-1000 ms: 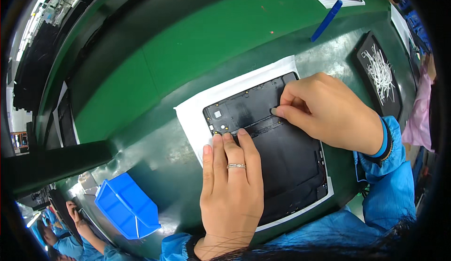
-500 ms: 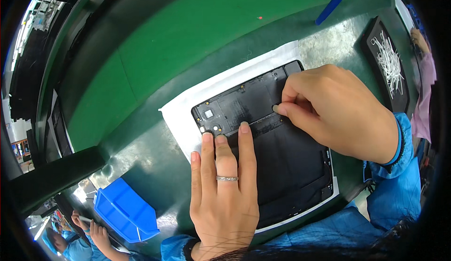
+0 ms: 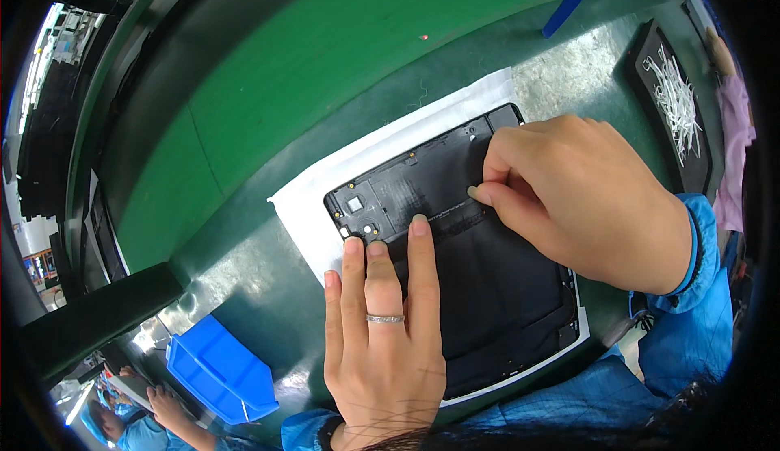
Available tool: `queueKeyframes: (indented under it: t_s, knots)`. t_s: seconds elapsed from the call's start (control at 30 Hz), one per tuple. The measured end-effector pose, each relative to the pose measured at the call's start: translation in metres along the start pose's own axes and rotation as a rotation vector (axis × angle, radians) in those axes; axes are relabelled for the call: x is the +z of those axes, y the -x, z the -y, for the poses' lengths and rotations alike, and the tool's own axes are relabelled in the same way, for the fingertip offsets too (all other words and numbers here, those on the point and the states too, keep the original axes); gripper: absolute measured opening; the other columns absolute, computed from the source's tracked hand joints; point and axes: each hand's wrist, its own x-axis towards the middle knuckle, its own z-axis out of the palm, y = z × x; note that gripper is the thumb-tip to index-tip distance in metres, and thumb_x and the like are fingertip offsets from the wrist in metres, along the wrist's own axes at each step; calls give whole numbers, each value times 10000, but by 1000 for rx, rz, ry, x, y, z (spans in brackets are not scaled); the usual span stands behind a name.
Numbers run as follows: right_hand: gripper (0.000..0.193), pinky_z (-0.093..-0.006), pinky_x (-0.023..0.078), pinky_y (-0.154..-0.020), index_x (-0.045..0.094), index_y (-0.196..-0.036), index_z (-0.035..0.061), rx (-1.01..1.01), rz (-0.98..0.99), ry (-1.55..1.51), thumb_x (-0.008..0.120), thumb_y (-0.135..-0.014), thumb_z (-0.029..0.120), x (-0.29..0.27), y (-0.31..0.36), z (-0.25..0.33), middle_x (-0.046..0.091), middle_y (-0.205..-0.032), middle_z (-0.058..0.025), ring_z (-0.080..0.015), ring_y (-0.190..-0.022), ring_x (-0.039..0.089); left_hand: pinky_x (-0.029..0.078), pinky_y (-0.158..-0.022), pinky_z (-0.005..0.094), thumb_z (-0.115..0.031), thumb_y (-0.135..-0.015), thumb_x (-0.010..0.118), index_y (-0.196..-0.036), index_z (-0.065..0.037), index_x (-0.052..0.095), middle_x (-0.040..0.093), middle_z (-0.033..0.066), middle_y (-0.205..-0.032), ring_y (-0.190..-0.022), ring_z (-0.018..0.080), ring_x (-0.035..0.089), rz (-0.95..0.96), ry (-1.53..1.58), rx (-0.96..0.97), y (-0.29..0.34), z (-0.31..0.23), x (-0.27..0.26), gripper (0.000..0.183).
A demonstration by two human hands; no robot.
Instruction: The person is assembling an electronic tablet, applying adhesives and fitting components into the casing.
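Note:
A black tablet-like back housing [image 3: 496, 297] lies at a slant before me, with a small square window and gold-coloured screw points near its upper left corner. My left hand [image 3: 386, 329], with a ring on one finger, rests flat on the housing's left part, fingers stretched out. The left index fingertip touches a thin line running across the housing. Thumb and index finger of my right hand [image 3: 589, 199] are pinched together at the right stretch of that line. What they hold, if anything, is too small to make out.
Beneath the housing is a white sheet [image 3: 302, 215] on the green bench. A blue bin [image 3: 223, 370] stands at lower left. To the right, a black tray [image 3: 691, 179] holds thin white strips. A blue pen-like stick [image 3: 573, 0] is at the top. Other people sit at lower left and far right.
The whole view has shifted slightly. Both hands keep nearly the same places on the housing, with the right pinch still closed.

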Motion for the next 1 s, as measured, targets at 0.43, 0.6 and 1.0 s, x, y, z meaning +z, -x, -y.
queueKeyframes:
  t_s: [0.43,0.6,1.0]
  knots:
    - [313,-339,455,-535,654,-762,-9,109,-229,-124,831,-891,215,-23,-2,-7,648,-641,-120,-269,-561,626,486,-1124,542,-114,-996,556,-1472,-203,644,632,115,-1281,-1321,301,608,14,-52,26,-3,2,2,492]
    - [392,-386,435,-499,623,-677,43,-25,-211,36,894,-809,293,-5,-3,-19,608,-570,-103,-289,-519,609,485,-1127,541,-116,-986,560,-1466,-208,648,632,111,-1286,-1315,307,611,37,-52,-13,1,3,2,496]
    - [458,-412,460,-587,560,-686,59,-42,-96,-110,930,-760,320,-16,-9,-38,597,-636,-94,-310,-634,607,624,-872,404,22,-827,633,-1366,-179,725,615,91,-1210,-1233,303,638,-23,40,14,-10,10,-11,582]
